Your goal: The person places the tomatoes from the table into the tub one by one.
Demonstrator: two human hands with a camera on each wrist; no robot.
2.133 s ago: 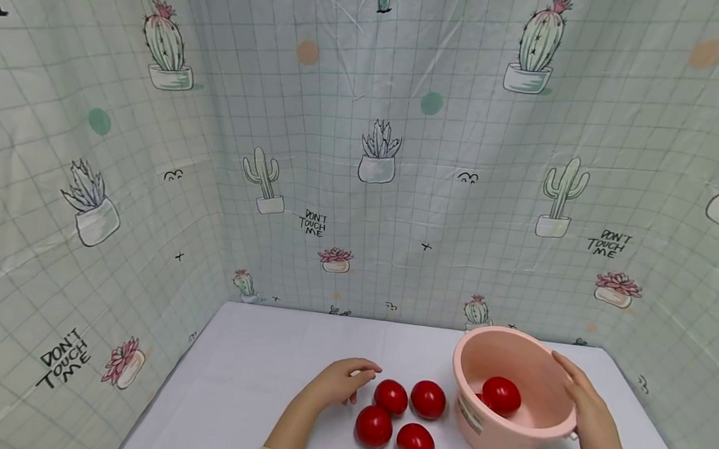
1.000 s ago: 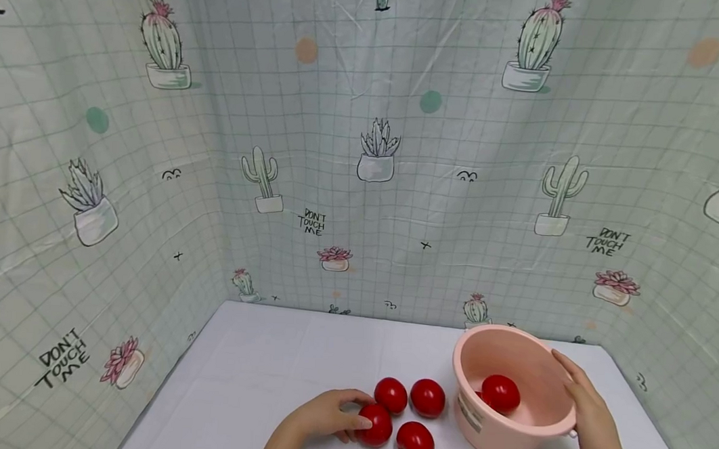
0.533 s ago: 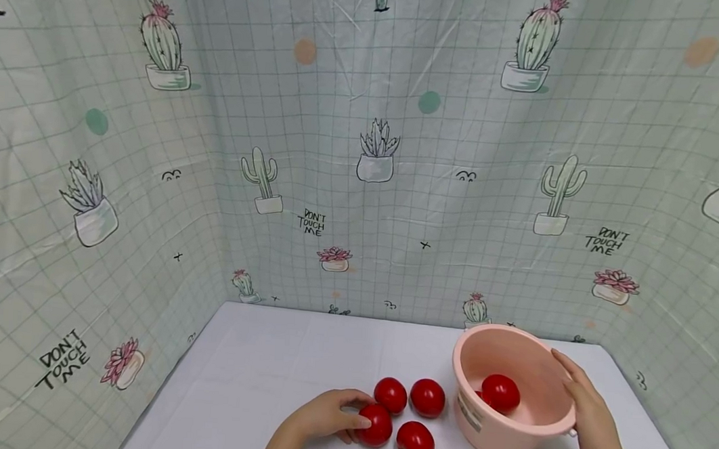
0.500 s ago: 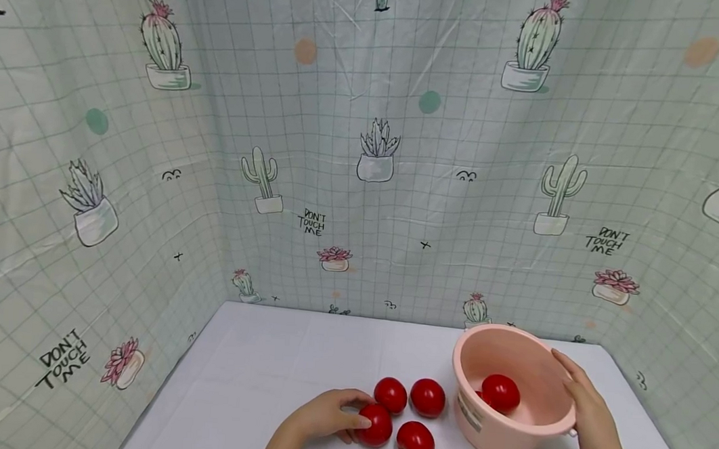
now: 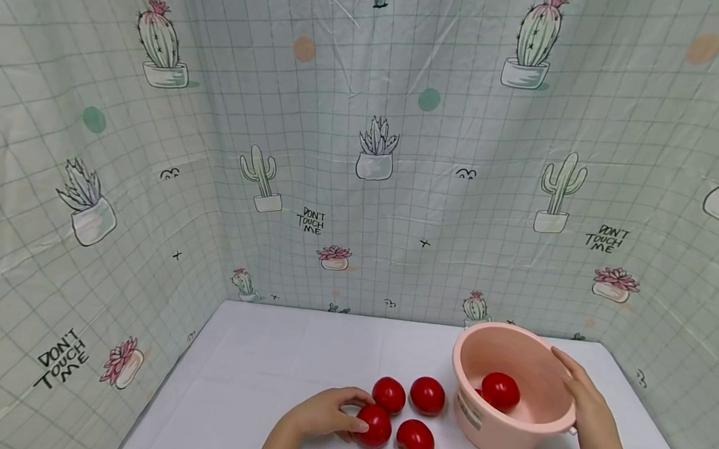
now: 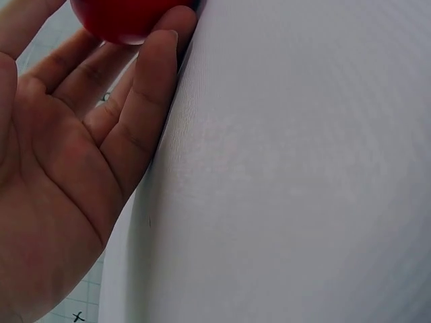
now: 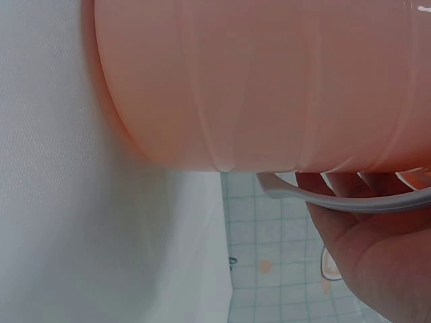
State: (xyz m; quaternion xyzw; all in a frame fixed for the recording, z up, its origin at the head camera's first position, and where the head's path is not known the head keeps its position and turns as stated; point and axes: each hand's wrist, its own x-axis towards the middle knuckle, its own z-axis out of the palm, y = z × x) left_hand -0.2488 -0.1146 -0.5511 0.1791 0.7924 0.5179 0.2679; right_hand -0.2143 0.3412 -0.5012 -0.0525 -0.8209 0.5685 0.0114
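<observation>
So, a cactus-print cloth (image 5: 390,219) behind the pink bucket (image 5: 497,443), a white table (image 5: 267,355) beneath it, my right hand (image 5: 594,413) gripping its right rim, my left hand (image 5: 325,412) pinching a red tomato (image 5: 378,427) left of the bucket, three more tomatoes (image 5: 427,395) beside it, one (image 5: 500,392) showing inside.

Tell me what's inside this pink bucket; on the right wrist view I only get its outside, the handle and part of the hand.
Observer: At least one red fruit, the bucketed fruit, lies inside the pink bucket.
Operator: And the left hand, what's it doing?
Observer: In the head view, the left hand has its fingers round another one, the gripped fruit.
Operator: Any others outside the bucket?
Observer: Three more on the white table: the near fruit, the far left fruit and the far right fruit.
</observation>
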